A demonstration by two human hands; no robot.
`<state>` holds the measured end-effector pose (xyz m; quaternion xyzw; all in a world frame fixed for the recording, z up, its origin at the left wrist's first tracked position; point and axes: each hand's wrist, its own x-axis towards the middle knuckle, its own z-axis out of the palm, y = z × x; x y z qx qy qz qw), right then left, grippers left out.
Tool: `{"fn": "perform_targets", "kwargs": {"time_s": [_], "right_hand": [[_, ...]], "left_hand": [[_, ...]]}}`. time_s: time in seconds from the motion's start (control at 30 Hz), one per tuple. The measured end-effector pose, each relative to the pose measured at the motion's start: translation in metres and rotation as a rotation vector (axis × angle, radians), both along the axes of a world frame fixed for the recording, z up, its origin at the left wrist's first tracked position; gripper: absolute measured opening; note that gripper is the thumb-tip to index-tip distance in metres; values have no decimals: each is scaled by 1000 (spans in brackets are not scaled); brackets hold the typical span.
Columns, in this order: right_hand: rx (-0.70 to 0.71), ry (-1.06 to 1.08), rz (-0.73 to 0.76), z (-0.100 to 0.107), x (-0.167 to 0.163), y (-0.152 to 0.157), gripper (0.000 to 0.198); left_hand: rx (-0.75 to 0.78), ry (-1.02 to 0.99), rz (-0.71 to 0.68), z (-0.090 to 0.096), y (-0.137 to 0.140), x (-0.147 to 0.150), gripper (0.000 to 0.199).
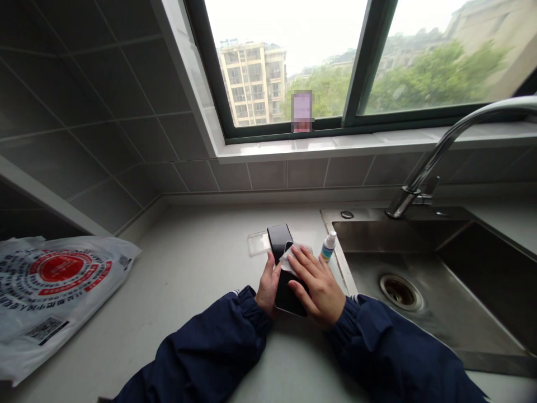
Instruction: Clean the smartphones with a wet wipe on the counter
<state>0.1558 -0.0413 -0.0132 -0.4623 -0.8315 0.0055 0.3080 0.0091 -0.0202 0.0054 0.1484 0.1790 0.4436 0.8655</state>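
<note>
My left hand [267, 285] grips a dark smartphone [289, 296] by its left edge, the thumb along the side and the other fingers hidden beneath. Across the upper part of its screen my right hand [321, 288] presses a crumpled white tissue [287, 263] under its outstretched fingers. Just beyond the phone, a black glossy rectangular object [278, 235] lies on the counter; I cannot make out its kind. A clear plastic case [257, 244] is to its left. Close to my right fingers stands a small white-capped spray bottle [328, 246] with a blue and yellow label.
The pale counter [201, 263] meets a steel sink [403, 246] on the right, under a curved chrome faucet [436, 151]. A white plastic bag [54, 291] with red and black print lies at the left. Behind the counter are a tiled wall and a window [289, 61].
</note>
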Motion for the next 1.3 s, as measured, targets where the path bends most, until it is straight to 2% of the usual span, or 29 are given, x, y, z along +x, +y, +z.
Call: {"fn": "perform_targets", "kwargs": {"time_s": [0.9,1.3], "right_hand": [[-22,16,-4,0,0,0,51],[-21,19,2,0,0,0,50]], "left_hand": [[26,-5,-9,-4,1,0,73],[24,0,-2,0,0,1,72]]}}
